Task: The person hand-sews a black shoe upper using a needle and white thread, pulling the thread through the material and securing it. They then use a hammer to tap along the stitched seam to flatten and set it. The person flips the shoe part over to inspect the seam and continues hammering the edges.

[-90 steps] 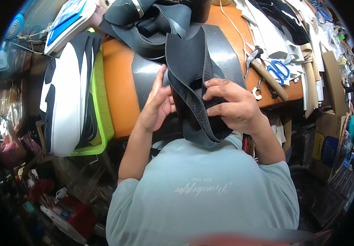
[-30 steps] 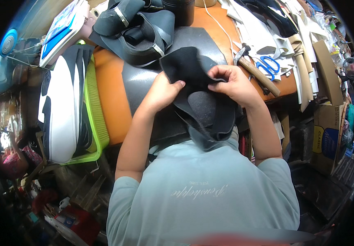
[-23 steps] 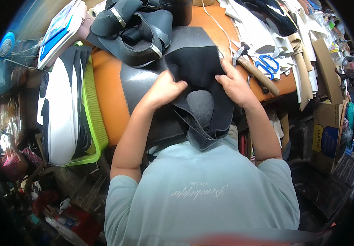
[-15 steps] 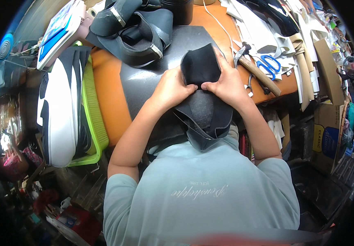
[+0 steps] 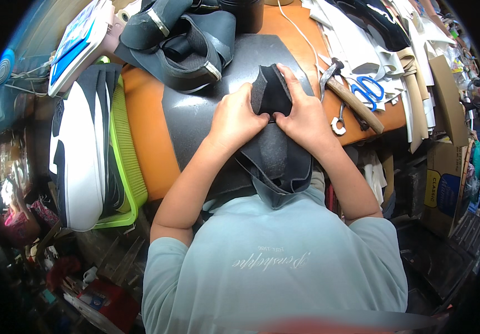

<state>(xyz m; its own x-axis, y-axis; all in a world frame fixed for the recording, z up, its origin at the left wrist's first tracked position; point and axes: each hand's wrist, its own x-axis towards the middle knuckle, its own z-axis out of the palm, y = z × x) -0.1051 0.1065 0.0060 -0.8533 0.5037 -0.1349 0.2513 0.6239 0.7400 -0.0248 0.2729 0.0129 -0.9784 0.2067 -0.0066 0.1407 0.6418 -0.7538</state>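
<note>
Both our hands, left (image 5: 234, 119) and right (image 5: 305, 117), pinch the black piece (image 5: 270, 94) (folded) at frame centre, over the mat (image 5: 195, 117).

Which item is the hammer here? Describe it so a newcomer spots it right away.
Start at the orange workbench and go to its right side, just past the right hand pressing the folded black leather piece. The hammer lies diagonally there, with a wooden handle and a dark metal head. Unlike the blue-handled scissors beside it, it is brown and one solid bar.
</note>
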